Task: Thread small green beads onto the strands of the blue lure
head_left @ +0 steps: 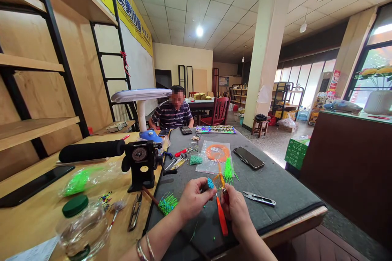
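My left hand [193, 197] is closed, pinching a small blue knobbly woven piece [210, 183] between thumb and fingers. Close beside it, my right hand [238, 208] is wrapped round a small dark red lighter-like thing [226, 195]; a bright yellowish spot shows near its top. Orange strands [219, 176] run up behind the hands. An orange-handled tool [222, 217] lies between the hands, its thin tip pointing at the blue piece. Beyond them is a bundle of bright green strands [229, 172]. Left of my left hand, a green-and-blue tufted piece [168, 204] sits on a brown stick.
Thread snips [260, 198] and a phone [248, 158] lie to the right. Ahead are a clear bag [204, 167] with an orange coil and a turquoise woven piece [196, 160]. At left stand a black cranked device [141, 167] and a jar [82, 224]. A person [171, 114] sits opposite.
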`<control>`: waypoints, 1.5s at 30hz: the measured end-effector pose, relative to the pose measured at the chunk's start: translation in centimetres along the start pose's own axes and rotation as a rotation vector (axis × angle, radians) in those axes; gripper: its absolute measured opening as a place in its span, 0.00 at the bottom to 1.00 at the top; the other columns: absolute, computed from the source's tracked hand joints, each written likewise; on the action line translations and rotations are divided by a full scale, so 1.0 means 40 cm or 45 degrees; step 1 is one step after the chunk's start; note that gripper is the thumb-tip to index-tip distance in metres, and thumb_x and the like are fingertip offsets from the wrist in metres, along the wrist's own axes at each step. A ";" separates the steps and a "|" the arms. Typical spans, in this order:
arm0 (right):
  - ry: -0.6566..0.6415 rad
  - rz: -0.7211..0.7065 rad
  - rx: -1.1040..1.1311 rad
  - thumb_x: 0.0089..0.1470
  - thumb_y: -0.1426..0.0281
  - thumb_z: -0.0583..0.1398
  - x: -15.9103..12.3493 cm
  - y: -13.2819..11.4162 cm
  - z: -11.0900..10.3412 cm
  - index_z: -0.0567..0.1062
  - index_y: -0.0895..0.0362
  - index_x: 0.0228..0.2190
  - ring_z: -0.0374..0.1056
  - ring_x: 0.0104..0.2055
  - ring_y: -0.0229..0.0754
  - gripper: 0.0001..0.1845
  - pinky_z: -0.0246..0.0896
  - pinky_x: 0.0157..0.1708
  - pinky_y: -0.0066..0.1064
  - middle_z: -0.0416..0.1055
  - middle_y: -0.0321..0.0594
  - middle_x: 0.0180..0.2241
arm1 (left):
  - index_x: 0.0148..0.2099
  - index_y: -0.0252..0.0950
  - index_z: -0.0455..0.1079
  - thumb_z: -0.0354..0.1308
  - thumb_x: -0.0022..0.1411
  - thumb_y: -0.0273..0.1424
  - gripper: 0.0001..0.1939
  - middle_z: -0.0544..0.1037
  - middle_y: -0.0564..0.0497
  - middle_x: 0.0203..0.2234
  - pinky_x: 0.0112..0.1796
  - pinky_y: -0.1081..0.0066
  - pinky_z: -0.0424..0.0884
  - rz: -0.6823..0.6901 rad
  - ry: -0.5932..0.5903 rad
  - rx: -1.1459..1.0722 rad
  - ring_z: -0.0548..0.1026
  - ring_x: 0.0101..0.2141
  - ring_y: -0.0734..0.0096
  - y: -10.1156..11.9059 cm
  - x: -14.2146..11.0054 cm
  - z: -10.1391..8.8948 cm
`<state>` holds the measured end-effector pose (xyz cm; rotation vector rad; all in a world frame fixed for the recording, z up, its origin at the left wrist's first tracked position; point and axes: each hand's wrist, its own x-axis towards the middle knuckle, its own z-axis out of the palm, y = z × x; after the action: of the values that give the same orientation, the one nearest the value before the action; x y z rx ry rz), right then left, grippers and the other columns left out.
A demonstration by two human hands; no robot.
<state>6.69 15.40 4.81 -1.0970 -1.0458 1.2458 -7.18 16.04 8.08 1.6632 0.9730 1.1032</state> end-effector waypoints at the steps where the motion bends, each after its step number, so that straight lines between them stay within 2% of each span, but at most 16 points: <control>1: -0.001 0.002 0.009 0.47 0.45 0.53 -0.002 -0.001 0.001 0.62 0.55 0.12 0.42 0.11 0.30 0.28 0.36 0.13 0.25 0.49 0.26 0.08 | 0.26 0.32 0.67 0.59 0.52 0.40 0.14 0.66 0.54 0.18 0.24 0.74 0.57 -0.004 0.000 -0.003 0.61 0.21 0.76 -0.001 0.000 0.000; 5: -0.002 -0.001 0.022 0.45 0.42 0.53 -0.016 -0.015 0.001 0.63 0.56 0.13 0.44 0.13 0.30 0.31 0.37 0.13 0.24 0.51 0.27 0.10 | 0.26 0.32 0.66 0.61 0.51 0.43 0.17 0.66 0.55 0.17 0.22 0.75 0.55 -0.042 -0.010 -0.072 0.60 0.20 0.78 -0.003 0.001 -0.002; 8: 0.049 -0.052 -0.027 0.45 0.39 0.52 -0.019 -0.037 -0.025 0.66 0.57 0.14 0.47 0.14 0.31 0.33 0.42 0.15 0.24 0.54 0.29 0.12 | 0.26 0.33 0.65 0.62 0.48 0.46 0.20 0.67 0.55 0.17 0.20 0.76 0.52 -0.102 -0.027 -0.152 0.58 0.18 0.80 0.002 0.000 -0.004; 11: 0.103 -0.151 -0.262 0.47 0.38 0.48 -0.004 -0.062 -0.093 0.71 0.58 0.17 0.53 0.17 0.34 0.37 0.47 0.17 0.26 0.59 0.33 0.14 | 0.27 0.33 0.65 0.63 0.46 0.49 0.23 0.67 0.56 0.17 0.19 0.76 0.50 -0.166 -0.041 -0.232 0.56 0.17 0.82 0.011 -0.005 -0.004; 14: 0.235 -0.336 -0.704 0.48 0.38 0.45 0.026 -0.083 -0.192 0.74 0.57 0.21 0.61 0.21 0.40 0.38 0.54 0.21 0.29 0.66 0.37 0.16 | 0.29 0.32 0.66 0.64 0.45 0.49 0.24 0.68 0.55 0.18 0.19 0.77 0.50 -0.211 -0.024 -0.297 0.57 0.17 0.82 0.022 -0.014 -0.004; 19: 0.368 -0.457 -1.375 0.53 0.47 0.45 0.071 -0.079 -0.340 0.74 0.51 0.24 0.71 0.31 0.47 0.27 0.62 0.30 0.33 0.75 0.39 0.26 | 0.29 0.32 0.66 0.65 0.45 0.49 0.24 0.68 0.55 0.18 0.19 0.77 0.51 -0.275 -0.018 -0.332 0.57 0.18 0.82 0.034 -0.021 -0.004; 23: 0.363 -0.525 -1.634 0.53 0.51 0.47 0.094 -0.043 -0.407 0.74 0.49 0.24 0.71 0.33 0.50 0.22 0.63 0.31 0.37 0.75 0.40 0.26 | 0.28 0.33 0.66 0.65 0.45 0.49 0.23 0.68 0.54 0.18 0.19 0.77 0.52 -0.322 -0.007 -0.348 0.58 0.18 0.81 0.041 -0.021 -0.004; 26: 0.340 -0.662 -1.720 0.54 0.52 0.49 0.106 -0.019 -0.429 0.75 0.50 0.28 0.71 0.32 0.50 0.21 0.64 0.32 0.40 0.75 0.41 0.28 | 0.30 0.32 0.67 0.64 0.46 0.48 0.23 0.69 0.54 0.19 0.20 0.77 0.53 -0.358 0.019 -0.335 0.58 0.18 0.81 0.046 -0.023 -0.003; 29: 0.437 -0.921 -1.731 0.54 0.53 0.53 0.098 -0.017 -0.413 0.75 0.52 0.33 0.71 0.36 0.53 0.19 0.65 0.35 0.44 0.76 0.43 0.33 | 0.30 0.32 0.67 0.64 0.48 0.47 0.21 0.69 0.55 0.19 0.20 0.77 0.53 -0.348 0.046 -0.309 0.58 0.18 0.82 0.044 -0.025 0.000; 31: 0.456 -1.108 -1.661 0.54 0.54 0.55 0.076 -0.032 -0.370 0.74 0.53 0.37 0.70 0.39 0.53 0.18 0.65 0.37 0.44 0.75 0.44 0.36 | 0.29 0.32 0.67 0.64 0.48 0.45 0.20 0.68 0.55 0.19 0.20 0.77 0.54 -0.328 0.064 -0.293 0.58 0.18 0.82 0.040 -0.024 0.002; 34: 0.279 -1.294 -1.488 0.55 0.60 0.57 0.031 -0.065 -0.266 0.71 0.53 0.42 0.69 0.43 0.49 0.14 0.67 0.39 0.40 0.74 0.45 0.40 | 0.33 0.33 0.67 0.64 0.49 0.42 0.18 0.68 0.56 0.19 0.20 0.77 0.54 -0.297 0.076 -0.274 0.59 0.18 0.81 0.030 -0.019 0.004; 37: 0.035 -1.384 -1.403 0.53 0.68 0.59 -0.004 -0.090 -0.159 0.70 0.53 0.45 0.66 0.48 0.50 0.16 0.66 0.44 0.41 0.71 0.45 0.45 | 0.37 0.34 0.65 0.64 0.50 0.40 0.18 0.68 0.56 0.21 0.20 0.77 0.54 -0.252 0.057 -0.264 0.61 0.20 0.79 0.023 -0.015 0.004; 39: -0.076 -1.414 -1.386 0.51 0.74 0.58 -0.014 -0.095 -0.108 0.70 0.53 0.45 0.64 0.51 0.50 0.17 0.66 0.46 0.42 0.70 0.45 0.47 | 0.36 0.35 0.63 0.64 0.51 0.39 0.17 0.67 0.57 0.22 0.22 0.77 0.57 -0.194 0.039 -0.276 0.63 0.22 0.78 0.022 -0.014 0.004; 42: -0.169 -1.399 -1.390 0.50 0.78 0.56 -0.013 -0.087 -0.070 0.71 0.52 0.43 0.63 0.52 0.50 0.18 0.65 0.48 0.43 0.71 0.43 0.48 | 0.32 0.35 0.61 0.64 0.50 0.39 0.16 0.66 0.57 0.22 0.26 0.76 0.60 -0.116 0.017 -0.310 0.64 0.25 0.77 0.023 -0.015 0.005; 45: -0.194 -1.387 -1.391 0.51 0.78 0.56 -0.008 -0.079 -0.061 0.73 0.51 0.38 0.64 0.52 0.50 0.14 0.64 0.47 0.44 0.72 0.42 0.47 | 0.30 0.35 0.60 0.64 0.50 0.39 0.17 0.65 0.57 0.22 0.26 0.76 0.59 -0.104 0.006 -0.300 0.62 0.24 0.78 0.022 -0.016 0.006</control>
<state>9.63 14.92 7.48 -0.8916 -2.1369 -0.2107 -7.04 15.14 8.69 1.4196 0.8700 1.1219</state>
